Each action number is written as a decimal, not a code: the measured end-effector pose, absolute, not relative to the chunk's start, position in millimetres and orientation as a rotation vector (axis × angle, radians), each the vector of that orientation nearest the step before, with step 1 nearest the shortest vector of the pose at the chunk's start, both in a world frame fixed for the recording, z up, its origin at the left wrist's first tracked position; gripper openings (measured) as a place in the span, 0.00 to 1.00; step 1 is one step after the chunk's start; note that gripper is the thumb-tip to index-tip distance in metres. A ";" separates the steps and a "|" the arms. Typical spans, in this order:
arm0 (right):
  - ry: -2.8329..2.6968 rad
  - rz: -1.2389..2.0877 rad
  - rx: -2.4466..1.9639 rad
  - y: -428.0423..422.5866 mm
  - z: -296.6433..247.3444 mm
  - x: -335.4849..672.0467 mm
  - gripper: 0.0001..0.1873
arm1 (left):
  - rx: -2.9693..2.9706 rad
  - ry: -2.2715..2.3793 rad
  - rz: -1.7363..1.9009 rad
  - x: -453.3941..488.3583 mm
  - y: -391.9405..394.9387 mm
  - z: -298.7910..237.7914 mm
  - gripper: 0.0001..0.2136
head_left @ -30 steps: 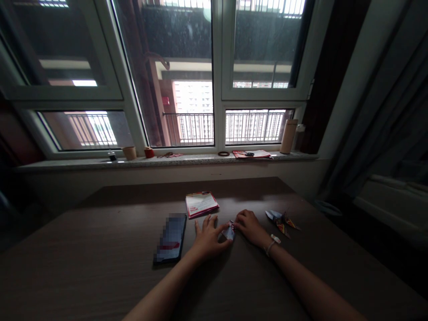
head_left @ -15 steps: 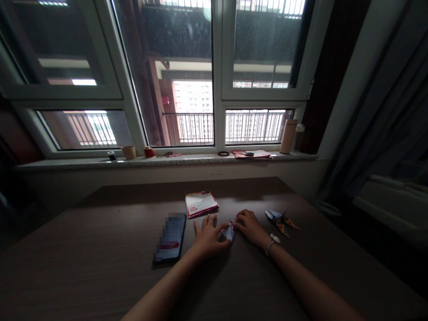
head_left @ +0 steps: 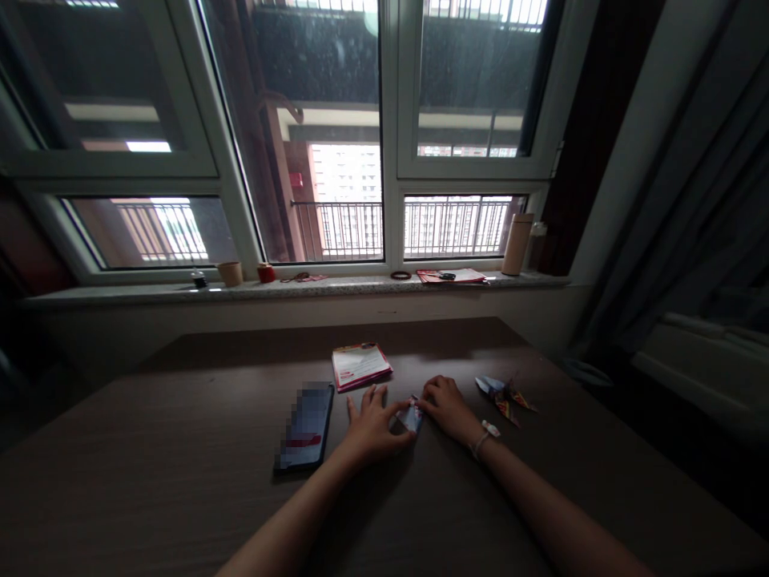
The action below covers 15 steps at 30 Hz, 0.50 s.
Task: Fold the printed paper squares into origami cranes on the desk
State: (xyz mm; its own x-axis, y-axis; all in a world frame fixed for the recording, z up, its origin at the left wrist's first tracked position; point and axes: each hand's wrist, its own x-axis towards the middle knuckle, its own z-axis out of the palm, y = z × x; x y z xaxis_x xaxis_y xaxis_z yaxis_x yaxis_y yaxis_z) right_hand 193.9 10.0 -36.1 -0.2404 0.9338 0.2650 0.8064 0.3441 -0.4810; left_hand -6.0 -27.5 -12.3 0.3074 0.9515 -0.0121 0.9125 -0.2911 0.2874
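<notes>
A small folded piece of patterned paper (head_left: 412, 417) lies on the dark wooden table (head_left: 180, 481) between my two hands. My left hand (head_left: 371, 425) rests flat beside it, fingers spread, with the thumb pressing on the paper's left edge. My right hand (head_left: 445, 407) is curled, its fingertips pinching the paper's upper right corner. A band with a small tag sits on my right wrist (head_left: 484, 433).
A phone (head_left: 306, 425) lies left of my left hand. A stack of red-edged paper sheets (head_left: 361, 365) sits behind the hands. Folded paper figures (head_left: 503, 394) lie to the right. The windowsill (head_left: 300, 290) holds cups, a tumbler (head_left: 517, 243) and papers.
Nothing has visibly changed apart from a slight shift of the view; both hands stay on the folded paper.
</notes>
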 end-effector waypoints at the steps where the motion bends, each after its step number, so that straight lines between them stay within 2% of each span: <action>1: -2.110 0.333 -1.514 9.7 -36.0 193.9 0.12 | 2.334 1.701 0.230 -6.2 -27.7 -11.6 0.30; 8: -2.102 0.351 -1.511 11.0 -38.0 195.6 0.12 | 2.351 1.649 0.234 -9.0 -26.5 -11.1 0.34; 15: -2.097 0.366 -1.504 12.0 -37.8 195.3 0.13 | 2.228 1.800 0.339 2.4 -27.1 -14.7 0.24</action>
